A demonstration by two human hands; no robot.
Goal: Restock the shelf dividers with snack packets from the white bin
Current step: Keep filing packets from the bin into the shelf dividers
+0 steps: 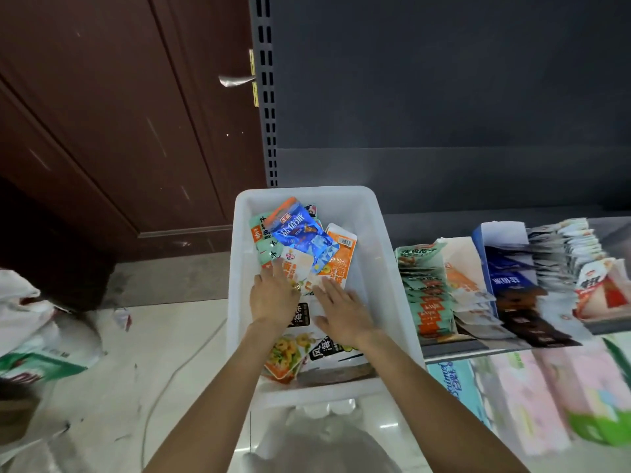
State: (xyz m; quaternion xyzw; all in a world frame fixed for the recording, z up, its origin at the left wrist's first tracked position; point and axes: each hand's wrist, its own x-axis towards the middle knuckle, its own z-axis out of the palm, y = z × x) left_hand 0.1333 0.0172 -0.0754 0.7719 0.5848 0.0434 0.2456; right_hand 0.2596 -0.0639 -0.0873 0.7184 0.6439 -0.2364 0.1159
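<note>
At the far left, white sacks (30, 322) slump on the pale floor (164, 336) below a brown door (102, 114). Next comes the white bin (386, 268), its long axis running away from the person toward the dark shelf back (444, 97). Both hands are inside it. The left hand (273, 297) lies palm down on the loose snack packets (300, 240), fingers straight and slightly spread, gripping nothing that can be seen. The right hand (343, 314) lies flat beside it, fingers also apart and extended, touching the packets at the middle of the bin.

The pile lies just beyond both sets of fingertips, toward the bin's far end; a blue packet (302, 233) sits on top, angled across the bin. More packets lie under the wrists at the near end. Both hands are about equally close to the pile.

To the right, the shelf (444, 349) carries 4 or so rows of upright packets between dividers (479, 250). The right hand is the nearer one to them, so it seems better placed for carrying across. Below the shelf, pastel boxes (546, 397) are blurred.
</note>
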